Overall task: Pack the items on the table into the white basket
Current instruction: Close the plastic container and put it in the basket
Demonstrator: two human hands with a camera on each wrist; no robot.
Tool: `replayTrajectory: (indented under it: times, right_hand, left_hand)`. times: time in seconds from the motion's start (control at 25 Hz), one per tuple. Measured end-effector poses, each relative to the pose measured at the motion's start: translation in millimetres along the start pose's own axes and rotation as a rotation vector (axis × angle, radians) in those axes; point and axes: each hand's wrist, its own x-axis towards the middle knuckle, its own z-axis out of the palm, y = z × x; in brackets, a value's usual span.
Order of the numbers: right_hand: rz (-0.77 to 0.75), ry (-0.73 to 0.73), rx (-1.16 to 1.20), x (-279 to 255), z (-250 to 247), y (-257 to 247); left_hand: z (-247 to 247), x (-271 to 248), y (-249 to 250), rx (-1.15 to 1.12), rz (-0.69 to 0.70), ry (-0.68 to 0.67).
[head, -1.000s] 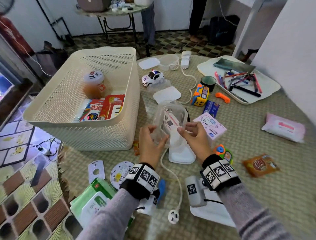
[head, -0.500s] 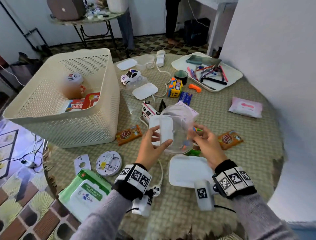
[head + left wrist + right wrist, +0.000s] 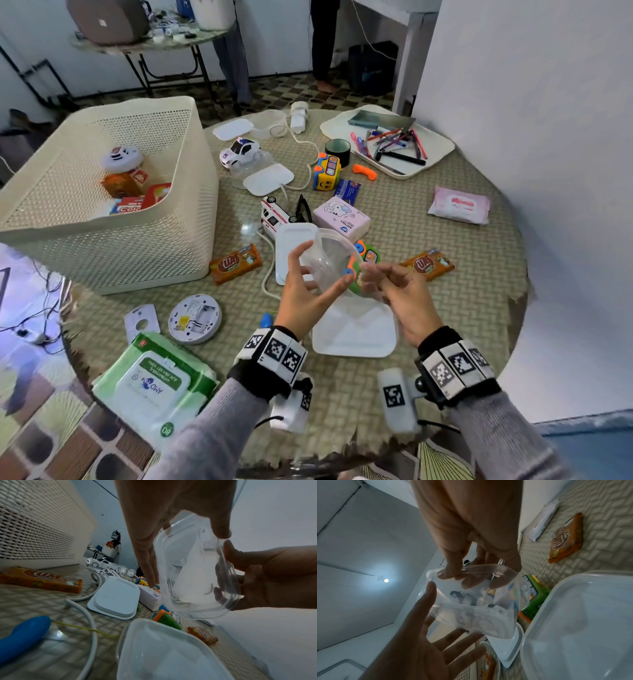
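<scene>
Both hands hold a clear plastic container above the table's near middle, tilted on its side. My right hand pinches its rim, fingers curled over the edge. Straight, spread fingers of my left hand touch the container's other side, the thumb against its wall. It looks empty. A white lid lies directly below, another lid just behind. The white basket stands at the left and holds an orange jar, a pencil box and a red box.
Around the hands lie two orange snack packs, a green toy phone, a tissue pack, a toy ambulance and a white cable. A green wipes pack and smoke detector sit near left; a pen tray far right.
The clear container has come nearer and lower, over the white lid, and has tipped sideways. My left hand's fingers have straightened off their grip; the right hand keeps pinching the rim.
</scene>
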Motion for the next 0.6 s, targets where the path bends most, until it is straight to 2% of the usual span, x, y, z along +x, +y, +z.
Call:
replayTrajectory:
  times: [0.08, 0.16, 0.24, 0.32, 0.4, 0.48, 0.6]
  right_hand:
    - [0.036, 0.019, -0.063, 0, -8, 3]
    - [0.146, -0.04, -0.083, -1, -15, 5]
    - [0.24, -0.138, -0.023, -4, -18, 5]
    - [0.229, -0.163, -0.029, -8, -20, 8]
    - [0.196, -0.096, -0.014, -11, -23, 11]
    - [0.227, -0.019, 0.038, -10, -30, 14]
    - [0.314, 0.057, 0.106, -10, -45, 21]
  left_hand:
    - [0, 0, 0, -0.057, 0.01, 0.048]
    - [-2, 1, 0, -0.138, 0.015, 0.065]
    - [-2, 1, -1, -0.17, -0.004, 0.028]
    - [-2, 1, -4, -0.094, -0.029, -0.002]
    - [-8, 3, -10, 0.067, -0.041, -0.006]
    - [-15, 3, -12, 0.135, -0.053, -0.045]
    - [-20, -2, -6, 0.101, -0.162, -0.233]
